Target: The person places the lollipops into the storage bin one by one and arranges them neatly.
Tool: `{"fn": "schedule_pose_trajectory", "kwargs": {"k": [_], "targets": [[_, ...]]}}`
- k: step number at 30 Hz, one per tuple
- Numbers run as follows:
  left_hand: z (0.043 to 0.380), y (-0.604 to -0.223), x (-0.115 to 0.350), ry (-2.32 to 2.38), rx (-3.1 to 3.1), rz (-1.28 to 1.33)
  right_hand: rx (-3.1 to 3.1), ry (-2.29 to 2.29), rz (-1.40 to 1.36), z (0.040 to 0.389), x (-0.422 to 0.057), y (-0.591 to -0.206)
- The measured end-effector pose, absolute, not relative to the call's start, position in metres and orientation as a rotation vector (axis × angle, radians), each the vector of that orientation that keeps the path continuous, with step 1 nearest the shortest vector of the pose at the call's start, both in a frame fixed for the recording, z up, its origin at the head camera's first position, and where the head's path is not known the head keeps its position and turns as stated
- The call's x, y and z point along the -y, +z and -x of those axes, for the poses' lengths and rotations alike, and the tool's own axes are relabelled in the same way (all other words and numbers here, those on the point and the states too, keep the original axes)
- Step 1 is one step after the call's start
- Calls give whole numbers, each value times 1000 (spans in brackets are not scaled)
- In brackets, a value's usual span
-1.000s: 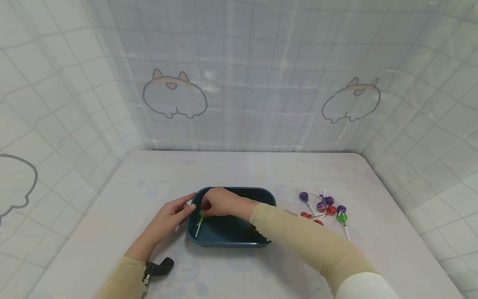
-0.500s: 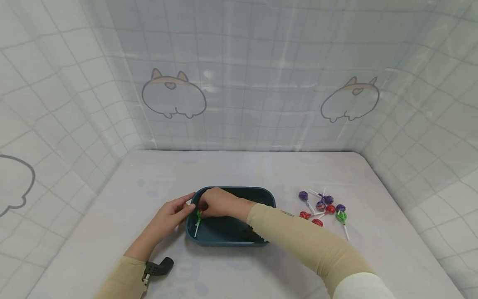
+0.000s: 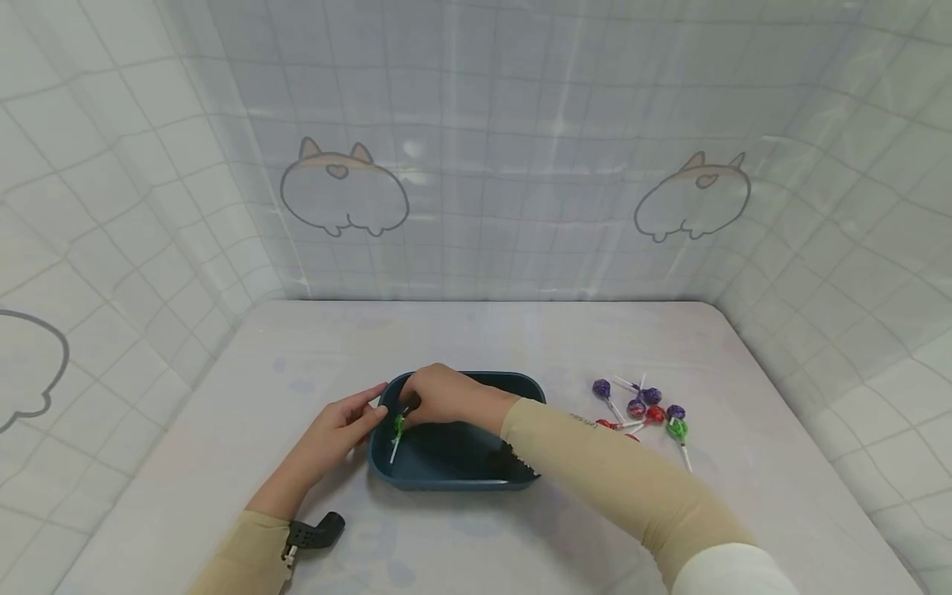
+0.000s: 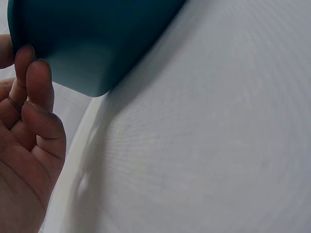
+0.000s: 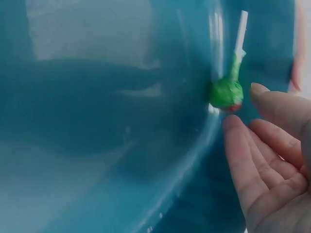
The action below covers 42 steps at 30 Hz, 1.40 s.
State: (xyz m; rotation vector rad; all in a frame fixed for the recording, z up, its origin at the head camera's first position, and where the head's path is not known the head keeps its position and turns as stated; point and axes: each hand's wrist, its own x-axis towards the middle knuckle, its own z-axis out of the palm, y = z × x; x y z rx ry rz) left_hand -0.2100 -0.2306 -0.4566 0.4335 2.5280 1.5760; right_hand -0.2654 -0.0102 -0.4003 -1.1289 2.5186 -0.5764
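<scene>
A green-wrapped lollipop [image 3: 399,423] with a white stick lies in the left end of a dark teal plastic box [image 3: 461,484]. My right hand [image 3: 444,394] reaches into the box beside it. In the right wrist view, the thumb and fingers of that hand [image 5: 272,160] are spread apart, close to the candy [image 5: 227,93] without gripping it. My left hand [image 3: 332,427] rests at the box's left side, thumb by the rim. In the left wrist view, its fingertips [image 4: 39,77] touch the outer wall of the box [image 4: 92,53].
Several loose lollipops lie to the right of the box, among them a purple one [image 3: 602,387], a red one [image 3: 655,415] and a green one [image 3: 678,429]. My right forearm [image 3: 595,463] crosses the box's right end. White tiled-pattern sheeting [image 3: 506,165] encloses the white table [image 3: 476,339].
My right hand has lifted slightly and shifted a little right. The green lollipop's stick has moved slightly away from the front wall. My left hand stays at the box's side.
</scene>
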Motion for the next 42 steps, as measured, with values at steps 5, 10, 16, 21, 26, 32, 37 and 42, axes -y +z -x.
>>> {"fn": "schedule_pose_trajectory", "kwargs": {"k": [5,10,16,21,26,32,37,42], "targets": [[210,-458,231,1573,-2526,-429,-2534,-617,1108,267,-5,-388],[211,-459,231,1581,-2525,-426,-2546,-686,1067,268,-22,-378],[211,-460,233,1574,-2532,-417,-2508,-837,1016,266,-44,-368],[211,-459,235,1571,-2533,-425,-2526,-890,964,267,-65,-361],[212,-459,236,1583,-2534,-425,-2546,-948,897,269,-87,-357],[213,-461,233,1587,-2516,-427,-2594,-992,848,268,-119,-354],[214,-461,233,1572,-2531,-411,-2638,-1051,811,264,-144,-354],[214,-459,233,1554,-2544,-398,-2663,-1107,704,256,-165,-356]]}}
